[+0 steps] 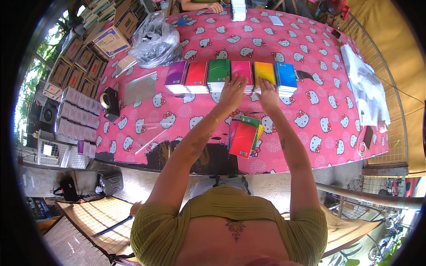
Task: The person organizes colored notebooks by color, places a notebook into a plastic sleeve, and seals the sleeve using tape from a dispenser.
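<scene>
Spiral notebooks stand in a row of stacks across the table: a purple stack point(176, 74), a red one point(195, 75), a green one point(218, 71), a pink one point(242, 67), a yellow one point(263, 69) and a blue one point(286, 76). My left hand point(233, 92) lies over the near part of the pink stack, fingers stretched out. On the near edge of the yellow stack rests my right hand point(268, 94), its fingers apart. Between my forearms sits a small fanned pile of mixed notebooks, with a red notebook point(245, 139) on top.
Left of the row are a crumpled plastic bag point(156, 42), clear sheets point(141, 88) and a tape dispenser point(110, 104). Cartons point(80, 62) and wire-bound stacks point(77, 116) line the left side. White plastic point(361, 84) covers the right edge. Another person's hand point(216, 7) is opposite.
</scene>
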Action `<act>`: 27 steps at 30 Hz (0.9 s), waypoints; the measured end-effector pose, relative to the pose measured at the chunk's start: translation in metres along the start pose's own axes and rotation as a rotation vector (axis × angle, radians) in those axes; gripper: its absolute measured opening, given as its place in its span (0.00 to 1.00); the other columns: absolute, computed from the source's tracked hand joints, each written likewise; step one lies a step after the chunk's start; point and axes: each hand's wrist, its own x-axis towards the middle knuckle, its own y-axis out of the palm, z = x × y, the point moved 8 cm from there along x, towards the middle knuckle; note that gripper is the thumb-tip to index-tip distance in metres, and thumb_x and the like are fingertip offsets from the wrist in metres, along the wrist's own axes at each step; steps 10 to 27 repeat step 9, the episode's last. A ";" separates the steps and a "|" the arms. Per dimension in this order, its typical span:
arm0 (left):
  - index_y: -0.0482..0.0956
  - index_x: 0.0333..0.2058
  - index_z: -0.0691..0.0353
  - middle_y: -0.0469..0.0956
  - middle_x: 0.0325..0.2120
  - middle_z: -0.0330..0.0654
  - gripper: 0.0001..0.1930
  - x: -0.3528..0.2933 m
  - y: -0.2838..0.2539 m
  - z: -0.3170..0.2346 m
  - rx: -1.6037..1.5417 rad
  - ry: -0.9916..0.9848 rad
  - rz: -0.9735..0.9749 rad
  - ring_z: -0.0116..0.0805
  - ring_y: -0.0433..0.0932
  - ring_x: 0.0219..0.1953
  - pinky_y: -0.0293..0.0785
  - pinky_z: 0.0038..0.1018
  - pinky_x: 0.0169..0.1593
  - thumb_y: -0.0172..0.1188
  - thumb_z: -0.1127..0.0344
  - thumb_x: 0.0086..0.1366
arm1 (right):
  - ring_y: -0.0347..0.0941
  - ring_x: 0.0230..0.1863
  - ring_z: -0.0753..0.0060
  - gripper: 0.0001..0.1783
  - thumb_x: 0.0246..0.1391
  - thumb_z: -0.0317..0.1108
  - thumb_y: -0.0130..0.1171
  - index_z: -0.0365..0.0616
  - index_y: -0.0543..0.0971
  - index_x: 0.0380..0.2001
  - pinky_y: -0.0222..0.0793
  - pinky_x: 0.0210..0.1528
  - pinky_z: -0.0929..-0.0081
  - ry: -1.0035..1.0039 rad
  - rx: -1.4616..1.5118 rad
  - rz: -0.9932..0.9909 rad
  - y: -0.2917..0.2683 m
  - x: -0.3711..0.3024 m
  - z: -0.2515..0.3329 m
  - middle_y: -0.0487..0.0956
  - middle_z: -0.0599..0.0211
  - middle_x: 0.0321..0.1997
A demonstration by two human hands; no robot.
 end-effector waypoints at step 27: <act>0.77 0.53 0.60 0.79 0.51 0.51 0.19 -0.030 -0.114 0.005 -0.376 -0.182 -0.158 0.49 0.79 0.52 0.76 0.33 0.54 0.56 0.74 0.63 | 0.75 0.58 0.57 0.19 0.51 0.11 0.50 0.43 0.81 0.40 0.66 0.63 0.64 0.008 0.993 0.001 0.008 -0.127 -0.014 0.82 0.61 0.51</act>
